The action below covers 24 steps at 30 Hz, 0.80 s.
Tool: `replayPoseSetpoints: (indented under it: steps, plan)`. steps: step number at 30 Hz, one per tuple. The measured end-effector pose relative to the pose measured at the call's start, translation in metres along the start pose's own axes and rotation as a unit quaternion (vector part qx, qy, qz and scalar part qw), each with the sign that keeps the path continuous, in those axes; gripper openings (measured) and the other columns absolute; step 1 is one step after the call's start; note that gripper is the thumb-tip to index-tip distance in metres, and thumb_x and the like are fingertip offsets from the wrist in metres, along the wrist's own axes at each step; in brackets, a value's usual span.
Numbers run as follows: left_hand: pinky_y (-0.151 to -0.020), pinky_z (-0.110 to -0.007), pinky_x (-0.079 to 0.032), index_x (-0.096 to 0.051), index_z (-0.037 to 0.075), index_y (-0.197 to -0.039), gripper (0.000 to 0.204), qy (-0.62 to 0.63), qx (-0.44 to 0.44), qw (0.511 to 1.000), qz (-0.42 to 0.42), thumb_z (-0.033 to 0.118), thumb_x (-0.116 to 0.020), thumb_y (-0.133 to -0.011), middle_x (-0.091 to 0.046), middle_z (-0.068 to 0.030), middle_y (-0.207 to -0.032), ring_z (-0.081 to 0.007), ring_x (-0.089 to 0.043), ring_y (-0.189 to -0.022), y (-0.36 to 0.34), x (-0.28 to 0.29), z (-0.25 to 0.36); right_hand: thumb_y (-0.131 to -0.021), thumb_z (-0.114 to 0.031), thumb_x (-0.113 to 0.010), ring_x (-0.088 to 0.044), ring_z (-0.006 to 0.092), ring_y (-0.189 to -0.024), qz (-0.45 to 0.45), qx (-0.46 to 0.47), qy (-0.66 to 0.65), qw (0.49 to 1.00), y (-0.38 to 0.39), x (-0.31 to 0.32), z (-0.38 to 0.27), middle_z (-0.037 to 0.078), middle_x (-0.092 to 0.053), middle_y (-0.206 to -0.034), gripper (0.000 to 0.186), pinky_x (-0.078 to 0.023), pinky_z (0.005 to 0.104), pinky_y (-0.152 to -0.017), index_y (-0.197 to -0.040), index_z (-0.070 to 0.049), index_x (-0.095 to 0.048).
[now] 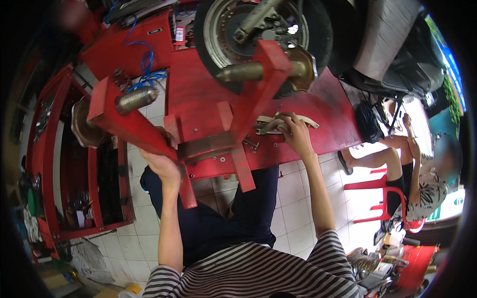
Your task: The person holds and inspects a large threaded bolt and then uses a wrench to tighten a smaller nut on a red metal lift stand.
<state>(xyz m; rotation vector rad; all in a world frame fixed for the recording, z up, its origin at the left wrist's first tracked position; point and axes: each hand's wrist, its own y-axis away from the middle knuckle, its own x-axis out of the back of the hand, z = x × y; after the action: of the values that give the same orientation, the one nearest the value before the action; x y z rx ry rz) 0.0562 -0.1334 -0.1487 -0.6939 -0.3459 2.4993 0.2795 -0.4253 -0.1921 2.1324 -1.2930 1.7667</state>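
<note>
A red steel stand (206, 147) rises from the work platform. It has two uprights, each carrying a threaded spindle with a large hand knob. My left hand (161, 160) wraps round the lower part of its left upright; some fingers are hidden behind the steel. My right hand (294, 133) is at the platform's right part, its fingers bent down onto pale curved metal pieces (309, 120) resembling brake shoes. Beside those pieces, toward the stand, lie several small bolts (252, 145) and washers (222, 159).
A motorbike wheel (208, 49) stands on the red platform (323, 102) beyond the stand. To the left are a red tool cabinet (79, 174) and a coiled blue hose (148, 62). Another person sits on a red chair (367, 186) at the right. White tiles (290, 191) cover the floor.
</note>
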Motion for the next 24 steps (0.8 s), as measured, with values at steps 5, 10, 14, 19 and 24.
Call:
replayPoseSetpoints:
  steps: [5, 10, 14, 19, 24]
  plan:
    - [-0.089, -0.036, -0.044, -0.049, -0.001, -0.109, 0.021, -0.245, -0.160, 0.936, 0.194, 0.017, -0.046, -0.100, -0.051, -0.0167, -0.114, -0.0219, -0.056, -0.096, 0.032, -0.016, 0.019, -0.083, -0.006, -0.072, -0.061, 0.0271, -0.085, 0.143, -0.121, -0.084, 0.979, 0.040, 0.021, 0.013, 0.008, -0.062, -0.118, 0.035, -0.050, 0.0382, -0.076, -0.117, -0.010, -0.066]
    - [-0.088, -0.041, -0.045, -0.050, -0.002, -0.116, 0.040, -0.206, -0.319, 0.895, -0.236, 0.018, -0.070, -0.088, -0.055, -0.0170, -0.109, -0.0306, -0.057, -0.099, 0.120, -0.033, -0.005, -0.085, -0.008, -0.072, -0.056, 0.0187, -0.066, 0.167, -0.200, -0.057, 0.964, 0.064, 0.034, 0.031, 0.009, -0.063, -0.113, 0.034, -0.048, 0.0313, -0.069, -0.118, -0.009, -0.066]
    - [-0.089, -0.049, -0.046, -0.054, -0.003, -0.113, 0.029, -0.350, -0.146, 0.835, -0.398, 0.015, -0.063, -0.091, -0.056, -0.0191, -0.106, -0.0386, -0.056, -0.102, 0.109, -0.132, -0.045, -0.085, -0.012, -0.070, -0.059, 0.0221, -0.078, 0.116, -0.188, -0.030, 0.975, 0.043, 0.039, 0.047, 0.007, -0.064, -0.110, 0.033, -0.048, 0.0352, -0.076, -0.118, -0.009, -0.066]
    - [-0.096, -0.045, -0.044, -0.061, -0.002, -0.118, 0.035, -0.607, -0.244, 0.646, -0.394, 0.017, -0.061, -0.087, -0.060, -0.0148, -0.117, -0.0300, -0.053, -0.117, 0.081, -0.174, -0.136, -0.081, -0.011, -0.066, -0.061, 0.0277, -0.100, 0.014, -0.100, 0.104, 0.989, 0.010, 0.028, 0.059, 0.007, -0.066, -0.105, 0.033, -0.046, 0.0424, -0.086, -0.115, -0.013, -0.069]
    - [-0.102, -0.047, -0.040, -0.067, -0.001, -0.110, 0.028, -0.584, -0.225, 0.631, -0.459, 0.017, -0.060, -0.091, -0.063, -0.0148, -0.116, -0.0310, -0.053, -0.122, 0.080, -0.179, -0.137, -0.077, -0.009, -0.065, -0.063, 0.0288, -0.102, -0.041, -0.077, 0.099, 0.991, 0.000, 0.021, 0.081, 0.008, -0.067, -0.102, 0.028, -0.046, 0.0438, -0.085, -0.106, -0.012, -0.068]
